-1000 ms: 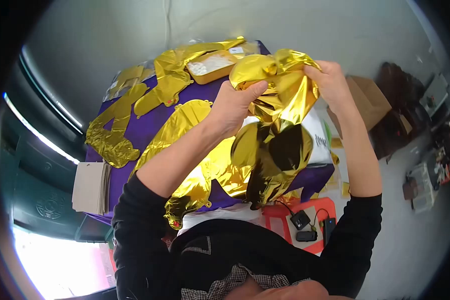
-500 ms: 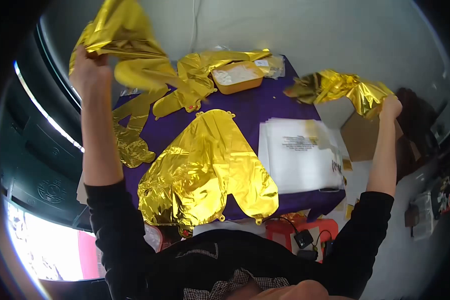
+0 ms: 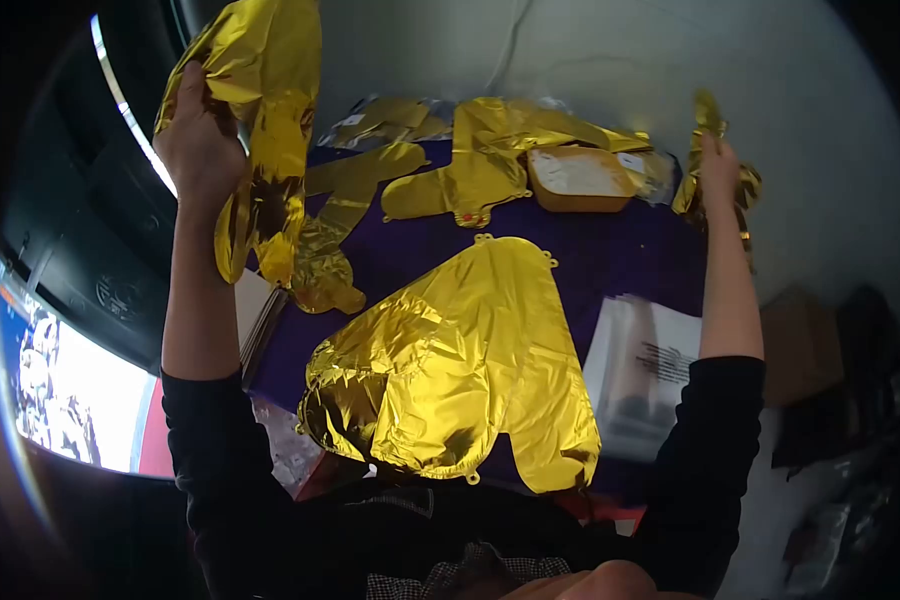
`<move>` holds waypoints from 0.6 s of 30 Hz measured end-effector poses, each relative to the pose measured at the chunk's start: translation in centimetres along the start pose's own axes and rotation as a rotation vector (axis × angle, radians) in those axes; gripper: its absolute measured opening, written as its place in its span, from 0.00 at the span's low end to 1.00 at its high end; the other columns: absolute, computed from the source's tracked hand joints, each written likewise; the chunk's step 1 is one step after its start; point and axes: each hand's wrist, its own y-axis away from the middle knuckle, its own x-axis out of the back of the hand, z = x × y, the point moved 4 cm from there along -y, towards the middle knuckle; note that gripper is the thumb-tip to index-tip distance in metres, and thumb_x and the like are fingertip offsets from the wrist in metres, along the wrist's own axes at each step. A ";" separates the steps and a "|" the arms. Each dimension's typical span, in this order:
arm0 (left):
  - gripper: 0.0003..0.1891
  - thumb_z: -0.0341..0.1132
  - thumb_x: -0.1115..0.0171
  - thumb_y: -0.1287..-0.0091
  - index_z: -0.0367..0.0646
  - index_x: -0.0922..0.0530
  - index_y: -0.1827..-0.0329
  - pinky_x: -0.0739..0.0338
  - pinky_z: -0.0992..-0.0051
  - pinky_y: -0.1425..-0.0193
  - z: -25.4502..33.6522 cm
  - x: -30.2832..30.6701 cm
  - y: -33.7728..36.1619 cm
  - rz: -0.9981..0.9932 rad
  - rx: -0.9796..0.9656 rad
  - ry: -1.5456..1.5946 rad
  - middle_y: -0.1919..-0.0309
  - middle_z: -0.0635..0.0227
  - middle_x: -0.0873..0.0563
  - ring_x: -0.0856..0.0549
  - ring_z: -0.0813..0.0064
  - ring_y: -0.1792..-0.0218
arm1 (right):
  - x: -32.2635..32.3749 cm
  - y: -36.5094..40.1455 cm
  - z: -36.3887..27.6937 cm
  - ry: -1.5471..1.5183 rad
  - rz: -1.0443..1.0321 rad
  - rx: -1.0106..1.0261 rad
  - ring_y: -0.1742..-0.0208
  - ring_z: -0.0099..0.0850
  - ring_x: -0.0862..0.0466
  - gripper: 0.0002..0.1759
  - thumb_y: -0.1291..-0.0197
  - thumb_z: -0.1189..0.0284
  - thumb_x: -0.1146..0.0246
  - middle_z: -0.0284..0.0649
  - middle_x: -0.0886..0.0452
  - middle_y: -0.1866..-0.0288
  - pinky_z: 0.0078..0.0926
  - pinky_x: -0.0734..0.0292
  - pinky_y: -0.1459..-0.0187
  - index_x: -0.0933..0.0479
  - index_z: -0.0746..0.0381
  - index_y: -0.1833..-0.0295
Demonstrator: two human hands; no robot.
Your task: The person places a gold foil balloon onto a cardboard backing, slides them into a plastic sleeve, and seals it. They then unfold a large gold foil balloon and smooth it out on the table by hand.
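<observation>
Raised at the upper left, my left hand (image 3: 200,150) is closed on a flat gold foil balloon (image 3: 278,110), which hangs down in long folds. On the far right my right hand (image 3: 718,172) grips another gold foil balloon (image 3: 688,195), crumpled, with parts sticking out above and below the fist. Between my arms a large uninflated foil balloon (image 3: 480,340) lies flat on the purple tablecloth (image 3: 400,255), small tabs along its edges. Neither hand touches it.
More gold foil balloons (image 3: 482,150) lie toward the back of the table. An orange tub (image 3: 582,200) with white contents stands beside them. A stack of printed plastic bags (image 3: 635,365) is at the right, near my forearm. A wall rises behind.
My right hand has moved inward and up, its balloon now bunched and hanging instead of stretched out sideways. The balloon in my left hand hangs straighter. The camera view has shifted.
</observation>
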 end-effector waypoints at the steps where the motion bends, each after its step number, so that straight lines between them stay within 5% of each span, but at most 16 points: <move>1: 0.28 0.19 0.42 0.38 0.42 0.28 0.32 0.20 0.74 0.50 0.0 -0.1 0.3 -0.016 -0.026 0.006 0.58 0.60 0.13 0.13 0.69 0.59 | -2.1 0.3 -0.7 0.140 -0.060 0.118 0.71 0.28 0.26 0.20 0.31 0.61 0.42 0.43 0.21 0.72 0.33 0.28 0.63 0.20 0.69 0.50; 3: 0.27 0.20 0.41 0.37 0.41 0.27 0.33 0.20 0.74 0.51 0.8 -0.1 1.0 -0.039 -0.044 0.019 0.58 0.62 0.13 0.13 0.70 0.59 | -7.2 0.5 0.1 0.187 -0.155 0.377 0.62 0.46 0.16 0.16 0.32 0.63 0.42 0.54 0.16 0.60 0.34 0.25 0.61 0.19 0.61 0.46; 5: 0.25 0.20 0.40 0.36 0.41 0.26 0.33 0.20 0.75 0.52 1.2 -0.4 1.8 -0.056 -0.062 0.040 0.57 0.64 0.13 0.13 0.71 0.58 | -11.1 1.8 1.0 0.249 -0.292 0.521 0.52 0.49 0.16 0.16 0.32 0.62 0.41 0.52 0.16 0.54 0.35 0.25 0.53 0.18 0.56 0.44; 7: 0.21 0.23 0.38 0.34 0.41 0.24 0.36 0.20 0.79 0.54 1.0 -1.6 1.7 -0.092 -0.023 0.400 0.56 0.69 0.13 0.14 0.76 0.58 | -13.5 3.1 1.3 0.388 -0.418 0.472 0.49 0.48 0.17 0.19 0.33 0.58 0.42 0.51 0.16 0.52 0.38 0.28 0.48 0.20 0.54 0.41; 8: 0.21 0.31 0.38 0.32 0.44 0.25 0.35 0.19 0.69 0.47 0.0 -3.2 1.9 -0.217 0.376 0.905 0.48 0.59 0.14 0.13 0.64 0.50 | -14.6 3.8 1.7 0.529 -0.530 0.423 0.45 0.46 0.18 0.23 0.33 0.55 0.43 0.50 0.16 0.49 0.41 0.30 0.43 0.21 0.53 0.38; 9: 0.16 0.34 0.39 0.29 0.40 0.23 0.40 0.18 0.70 0.53 -1.6 -5.9 1.7 -0.191 0.711 1.556 0.51 0.62 0.13 0.13 0.69 0.54 | -14.8 4.4 1.3 0.528 -0.533 0.424 0.45 0.46 0.18 0.23 0.33 0.55 0.43 0.50 0.16 0.49 0.41 0.30 0.43 0.21 0.53 0.38; 12: 0.13 0.34 0.40 0.28 0.36 0.21 0.45 0.18 0.71 0.54 1.1 -6.5 1.2 -0.369 0.576 1.633 0.54 0.62 0.14 0.13 0.71 0.57 | -15.6 5.5 1.0 0.648 -0.799 0.372 0.35 0.45 0.23 0.40 0.36 0.39 0.48 0.48 0.19 0.41 0.50 0.38 0.36 0.32 0.55 0.27; 17: 0.10 0.31 0.39 0.29 0.35 0.19 0.49 0.20 0.75 0.48 3.0 -7.1 0.4 -0.408 0.650 1.815 0.55 0.64 0.13 0.14 0.73 0.55 | -12.0 7.9 -3.0 0.384 -0.645 0.402 0.35 0.44 0.22 0.38 0.32 0.44 0.48 0.49 0.20 0.38 0.44 0.37 0.34 0.34 0.59 0.27; 18: 0.09 0.30 0.39 0.30 0.35 0.19 0.51 0.21 0.77 0.46 3.3 -7.0 0.2 -0.413 0.674 1.857 0.56 0.65 0.13 0.15 0.74 0.53 | -11.5 9.1 -4.1 0.160 -0.695 0.350 0.33 0.40 0.24 0.36 0.31 0.50 0.47 0.48 0.22 0.36 0.36 0.37 0.32 0.35 0.62 0.27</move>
